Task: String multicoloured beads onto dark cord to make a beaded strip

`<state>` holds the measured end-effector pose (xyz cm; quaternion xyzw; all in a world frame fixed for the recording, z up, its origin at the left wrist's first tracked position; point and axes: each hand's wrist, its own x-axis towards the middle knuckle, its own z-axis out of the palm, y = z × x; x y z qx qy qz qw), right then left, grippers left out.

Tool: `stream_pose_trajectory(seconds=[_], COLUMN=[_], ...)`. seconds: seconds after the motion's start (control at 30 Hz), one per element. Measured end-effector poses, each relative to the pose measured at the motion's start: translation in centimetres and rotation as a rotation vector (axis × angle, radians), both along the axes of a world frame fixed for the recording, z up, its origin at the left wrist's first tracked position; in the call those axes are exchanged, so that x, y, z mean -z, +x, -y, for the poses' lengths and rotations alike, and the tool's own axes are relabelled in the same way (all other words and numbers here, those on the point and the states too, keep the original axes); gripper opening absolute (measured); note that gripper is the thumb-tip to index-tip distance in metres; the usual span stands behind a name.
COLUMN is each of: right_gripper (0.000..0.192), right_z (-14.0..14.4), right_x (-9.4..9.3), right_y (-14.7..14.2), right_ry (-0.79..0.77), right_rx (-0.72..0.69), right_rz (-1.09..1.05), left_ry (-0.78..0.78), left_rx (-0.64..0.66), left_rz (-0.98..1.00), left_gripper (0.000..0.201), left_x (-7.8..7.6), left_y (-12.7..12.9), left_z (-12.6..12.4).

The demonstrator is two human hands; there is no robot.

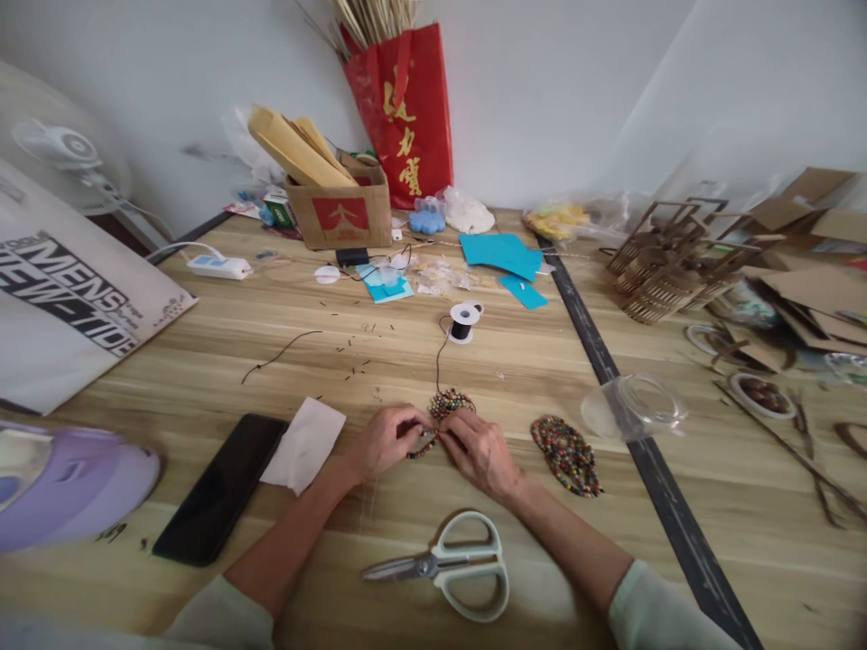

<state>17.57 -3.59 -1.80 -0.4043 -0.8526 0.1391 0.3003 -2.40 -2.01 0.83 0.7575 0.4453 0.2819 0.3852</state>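
- The left hand and right hand meet on the tabletop, fingertips together, each grip pinched on a short strand of beads.
- The strand runs between the two grips; just beyond them, touching the fingertips, lies a small beaded piece.
- A dark cord leads from that piece away from the hands to a spool, well beyond the grip.
- Just right of the right hand lies a second beaded oval, flat, apart from the fingers.
- Further right, a clear plastic cup lies on its side.
- Nearer the person than the grip, between the forearms, lie scissors, blades shut, pointing left.
- Left of the left hand a white tissue lies near the wrist; past it a black phone, screen dark.
- Far left, a purple object at the tabletop's edge; what it is I cannot tell.
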Motion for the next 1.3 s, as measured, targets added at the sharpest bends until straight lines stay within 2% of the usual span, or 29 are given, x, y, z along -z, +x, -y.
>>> stream_pose_trajectory(seconds=[0.4,0.67,0.9,1.17,1.3], right_gripper=[0.018,0.019,0.019,0.017,0.018], right_z=[0.1,0.2,0.1,0.2,0.1], right_x=[-0.2,-0.4,-0.3,-0.4,-0.4], right_y=[-0.1,-0.1,-0.1,-0.1,-0.1], right_ry=[0.026,-0.017,-0.033,-0.051,-0.044], right_rx=[0.035,0.057,0.066,0.076,0.079], right_rz=[0.082,0.093,0.094,0.092,0.096], left_ry=[-0.065,0.212,0.222,0.232,0.221], left_rx=[-0.171,-0.045,0.07,0.098,0.093], left_rz=[0.064,-0.004,-0.06,-0.089,-0.089], left_gripper=[0.014,0.008,0.017,0.028,0.022], left_x=[0.7,0.9,1.4,1.7,1.5], left_y=[-0.5,-0.4,-0.7,-0.9,-1.0], left_z=[-0.6,-0.7,-0.8,-0.9,-1.0])
